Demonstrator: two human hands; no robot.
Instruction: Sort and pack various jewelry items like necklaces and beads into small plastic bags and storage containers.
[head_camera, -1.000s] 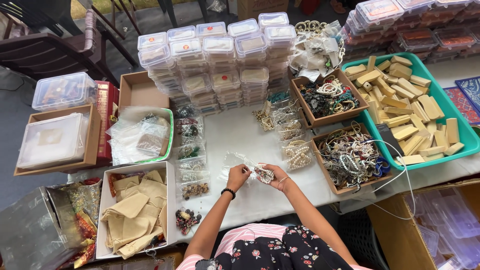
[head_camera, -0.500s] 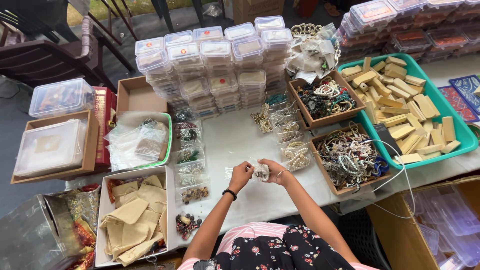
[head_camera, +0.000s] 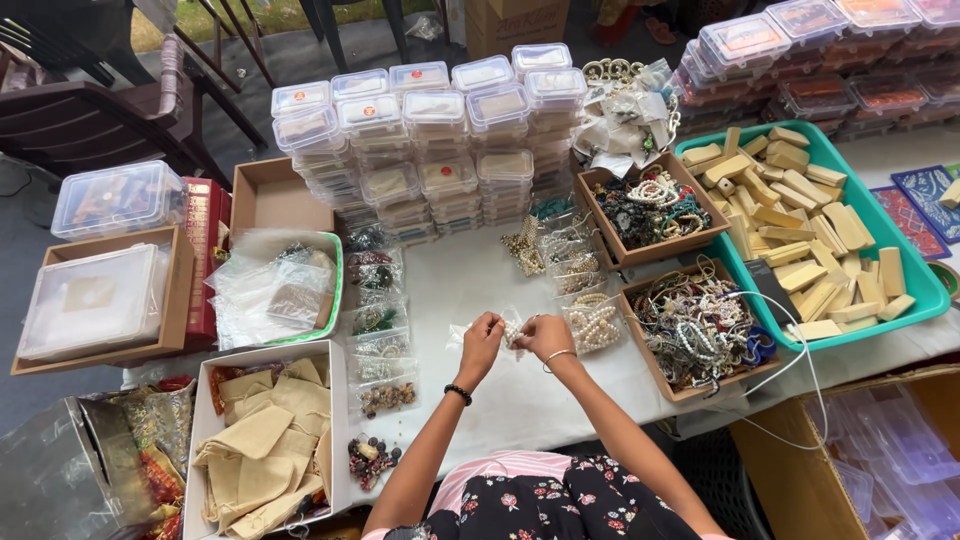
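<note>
Held thing: a small clear packet (head_camera: 513, 330) with pale beads inside sat between my two hands, above the white surface (head_camera: 470, 270), just in front of my body; I could not make out its contents more exactly than that.
Left grip: my left hand (head_camera: 480, 338), a dark bead band on its wrist, was clenched on the packet's left end; fingers curled, thumb side up.
Right grip: my right hand (head_camera: 545, 335), a thin bangle on its wrist, was pinched on the packet's right end; fingertips turned toward the left hand.
Key relation: the packet's long axis ran left to right, from one grip to the other; both hands touched it, so neither was nearer; the hands were near each other with only the packet between.
Nearby: a bag of white pearl strings (head_camera: 592, 322) lay just beside the right hand; a cardboard tray of tangled jewellery (head_camera: 700, 330) lay further right; a row of small bagged beads (head_camera: 375, 320) ran to the left; cloth pouches (head_camera: 265, 440) filled a white box at lower left.
Change: against the frame half a second back, the hands held the same place and the same pinch; a second back, the packet looked more spread out, a loose flap showing to the left of my left hand; now it was gathered between the fingers.
</note>
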